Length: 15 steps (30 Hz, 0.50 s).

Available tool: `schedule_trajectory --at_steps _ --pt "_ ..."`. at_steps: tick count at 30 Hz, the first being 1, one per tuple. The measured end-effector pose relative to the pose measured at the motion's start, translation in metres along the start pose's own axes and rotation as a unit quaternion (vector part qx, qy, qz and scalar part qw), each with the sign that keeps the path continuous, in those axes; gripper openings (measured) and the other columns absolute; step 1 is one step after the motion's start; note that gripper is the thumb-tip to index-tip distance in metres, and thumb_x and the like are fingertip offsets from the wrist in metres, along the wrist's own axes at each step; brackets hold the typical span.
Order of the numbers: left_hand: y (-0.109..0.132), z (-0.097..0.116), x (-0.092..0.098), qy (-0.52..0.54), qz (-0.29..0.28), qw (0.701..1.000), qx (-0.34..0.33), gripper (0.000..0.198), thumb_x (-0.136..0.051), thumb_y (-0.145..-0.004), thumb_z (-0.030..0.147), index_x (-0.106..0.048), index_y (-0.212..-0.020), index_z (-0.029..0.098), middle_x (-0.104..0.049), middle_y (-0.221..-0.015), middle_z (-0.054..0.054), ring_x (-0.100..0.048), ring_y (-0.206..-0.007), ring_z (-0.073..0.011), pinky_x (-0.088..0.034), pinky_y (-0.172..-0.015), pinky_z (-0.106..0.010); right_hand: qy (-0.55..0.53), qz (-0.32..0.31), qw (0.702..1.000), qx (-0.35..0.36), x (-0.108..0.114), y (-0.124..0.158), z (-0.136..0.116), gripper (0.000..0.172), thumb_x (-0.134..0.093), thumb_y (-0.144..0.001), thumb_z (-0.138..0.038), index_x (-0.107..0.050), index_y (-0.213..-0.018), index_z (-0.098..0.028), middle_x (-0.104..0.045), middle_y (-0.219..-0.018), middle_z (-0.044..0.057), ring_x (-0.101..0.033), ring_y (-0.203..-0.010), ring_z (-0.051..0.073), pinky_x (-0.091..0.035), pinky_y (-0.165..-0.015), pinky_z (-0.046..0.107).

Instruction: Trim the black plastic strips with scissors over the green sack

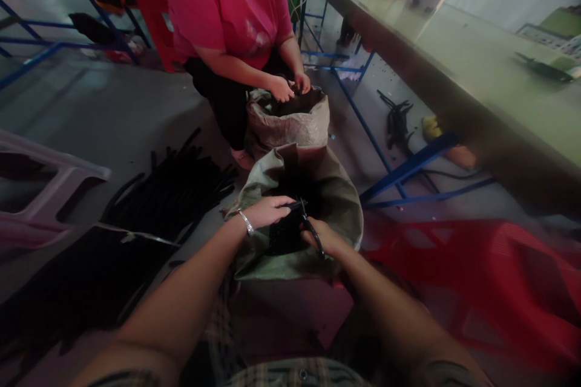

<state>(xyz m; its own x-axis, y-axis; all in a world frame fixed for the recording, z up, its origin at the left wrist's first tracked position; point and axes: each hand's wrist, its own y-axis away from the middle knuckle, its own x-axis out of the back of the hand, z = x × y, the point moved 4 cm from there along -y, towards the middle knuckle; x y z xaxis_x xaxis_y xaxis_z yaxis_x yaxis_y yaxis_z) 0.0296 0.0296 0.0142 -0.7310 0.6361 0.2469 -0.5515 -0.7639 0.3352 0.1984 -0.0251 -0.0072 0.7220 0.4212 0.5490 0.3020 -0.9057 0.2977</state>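
A grey-green woven sack (338,199) stands open on the floor in front of me, filled with black parts (284,233). My left hand (269,210), with a bracelet on the wrist, reaches into the sack's mouth with its fingers closed on a black piece. At the sack's right side, my right hand (321,237) is closed round the black handles of scissors (310,227). The blades point toward the piece in my left hand.
A person in a pink shirt (227,6) crouches opposite, both hands in a second, paler sack (290,124). Black strips (170,190) lie in a heap on the floor at left. A pale plastic stool (40,193) is at left, a red one (490,278) at right, beneath a long green table (476,66).
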Motion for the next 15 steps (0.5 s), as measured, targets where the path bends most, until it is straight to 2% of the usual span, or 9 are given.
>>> schedule_trajectory --at_steps 2,7,15 --pt "0.0 0.001 0.0 -0.013 0.009 1.0 -0.012 0.04 -0.052 -0.073 0.03 -0.065 -0.108 0.017 -0.051 -0.057 0.003 -0.039 -0.047 -0.0077 -0.029 -0.046 -0.019 -0.007 0.007 1.0 0.002 -0.001 0.001 0.0 0.006 -0.052 -0.073 -0.021 -0.057 -0.072 -0.018 -0.06 -0.068 0.0 -0.05 -0.06 0.011 -0.035 -0.055 0.021" --pt "-0.002 -0.003 0.001 -0.017 0.019 1.0 -0.013 0.038 -0.051 -0.074 0.031 -0.065 -0.106 0.016 -0.051 -0.058 0.003 -0.041 -0.048 -0.008 -0.029 -0.046 -0.019 -0.032 0.019 0.999 0.007 -0.008 0.002 0.006 0.017 -0.048 -0.077 -0.024 -0.051 -0.061 -0.018 -0.053 -0.053 -0.001 -0.043 -0.048 0.009 -0.029 -0.047 0.021" --pt "-0.001 -0.007 0.004 0.007 0.004 0.999 0.035 0.043 -0.051 -0.076 0.034 -0.06 -0.114 0.016 -0.041 -0.049 0.006 -0.035 -0.043 -0.0071 -0.024 -0.043 -0.018 -0.017 0.039 0.999 0.001 -0.016 -0.001 0.017 0.018 -0.046 -0.076 -0.026 -0.046 -0.06 -0.018 -0.049 -0.051 -0.003 -0.039 -0.045 0.007 -0.026 -0.046 0.021"
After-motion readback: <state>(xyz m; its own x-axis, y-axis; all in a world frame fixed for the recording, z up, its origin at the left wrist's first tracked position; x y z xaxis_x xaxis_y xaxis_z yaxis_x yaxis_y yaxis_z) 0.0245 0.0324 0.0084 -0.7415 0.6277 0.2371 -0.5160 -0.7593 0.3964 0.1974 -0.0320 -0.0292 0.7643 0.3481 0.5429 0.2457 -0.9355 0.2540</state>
